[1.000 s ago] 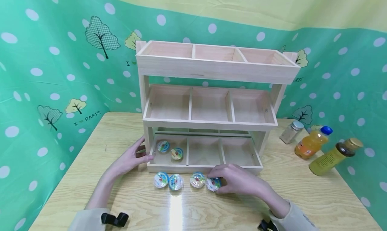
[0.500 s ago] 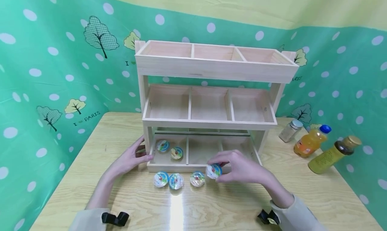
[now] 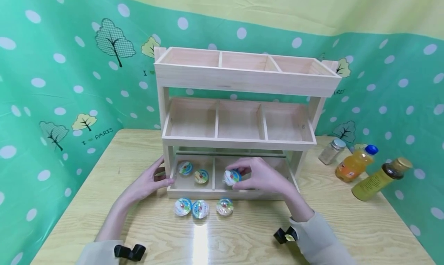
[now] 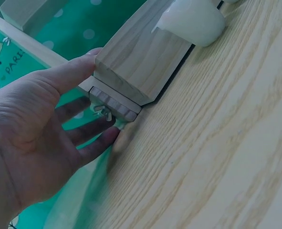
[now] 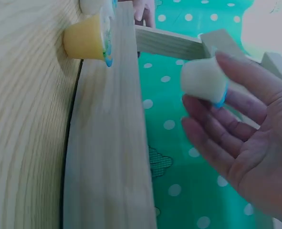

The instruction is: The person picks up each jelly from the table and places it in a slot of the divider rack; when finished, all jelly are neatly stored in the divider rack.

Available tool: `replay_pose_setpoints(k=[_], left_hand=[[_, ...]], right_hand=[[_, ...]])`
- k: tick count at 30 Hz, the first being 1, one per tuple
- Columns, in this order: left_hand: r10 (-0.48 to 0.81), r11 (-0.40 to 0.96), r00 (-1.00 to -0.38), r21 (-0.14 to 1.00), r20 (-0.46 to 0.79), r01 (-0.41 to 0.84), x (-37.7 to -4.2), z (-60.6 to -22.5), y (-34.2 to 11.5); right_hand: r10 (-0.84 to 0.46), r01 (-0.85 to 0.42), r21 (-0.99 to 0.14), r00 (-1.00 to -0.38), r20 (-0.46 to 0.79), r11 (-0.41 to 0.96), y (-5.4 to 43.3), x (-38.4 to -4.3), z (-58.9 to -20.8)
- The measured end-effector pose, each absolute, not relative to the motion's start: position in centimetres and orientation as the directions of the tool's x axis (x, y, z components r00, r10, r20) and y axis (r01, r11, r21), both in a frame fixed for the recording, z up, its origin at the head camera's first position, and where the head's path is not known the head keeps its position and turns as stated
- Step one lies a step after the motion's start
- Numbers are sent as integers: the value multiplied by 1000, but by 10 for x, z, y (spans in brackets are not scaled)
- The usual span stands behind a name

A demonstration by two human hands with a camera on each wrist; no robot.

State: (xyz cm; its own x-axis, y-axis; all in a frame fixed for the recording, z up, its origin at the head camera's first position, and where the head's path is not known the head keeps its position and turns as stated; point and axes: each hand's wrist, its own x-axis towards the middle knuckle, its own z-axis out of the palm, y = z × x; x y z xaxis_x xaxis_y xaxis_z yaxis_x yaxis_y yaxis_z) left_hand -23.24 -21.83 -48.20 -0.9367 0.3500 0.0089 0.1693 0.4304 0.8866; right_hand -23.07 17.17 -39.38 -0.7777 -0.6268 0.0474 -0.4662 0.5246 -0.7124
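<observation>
My right hand [image 3: 258,176] pinches a jelly cup [image 5: 203,81] between thumb and fingers, over the middle compartment of the bottom tray of a wooden rack [image 3: 239,144]. The cup is pale with a blue-rimmed printed lid. My left hand [image 3: 149,184] holds the rack's lower left corner, thumb on the tray edge [image 4: 145,57] and fingers around the side by a wing nut [image 4: 102,112]. Two cups lie in the bottom left compartment, one blue-lidded jelly cup [image 3: 185,167] and one yellowish jelly cup [image 3: 201,176].
In front of the rack on the wooden table [image 3: 156,226] stand two pale jelly cups [image 3: 182,206] side by side and a yellowish jelly cup [image 3: 224,206]. To the right are a silver-capped jar [image 3: 332,152], an orange drink bottle [image 3: 355,163] and a gold-capped green bottle [image 3: 380,180].
My right hand has lifted the rightmost jelly cup off the table and carried it up and left, over the front edge to the middle compartment. My left hand has stayed at the corner.
</observation>
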Motion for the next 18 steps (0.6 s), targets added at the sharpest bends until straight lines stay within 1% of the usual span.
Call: replay_pose_setpoints(k=[3, 9, 18], left_hand=[[352, 430, -936, 886, 10, 171, -233, -481, -219], [357, 424, -934, 889, 12, 174, -232, -481, -219], [355, 405, -935, 900, 10, 163, -233, -484, -218]], right_hand=[[-603, -428, -706, -798, 2, 564, 163, -241, -399], [-599, -415, -674, -799, -52, 612, 153, -258, -409], [-594, -391, -661, -798, -103, 640, 149, -260, -420]])
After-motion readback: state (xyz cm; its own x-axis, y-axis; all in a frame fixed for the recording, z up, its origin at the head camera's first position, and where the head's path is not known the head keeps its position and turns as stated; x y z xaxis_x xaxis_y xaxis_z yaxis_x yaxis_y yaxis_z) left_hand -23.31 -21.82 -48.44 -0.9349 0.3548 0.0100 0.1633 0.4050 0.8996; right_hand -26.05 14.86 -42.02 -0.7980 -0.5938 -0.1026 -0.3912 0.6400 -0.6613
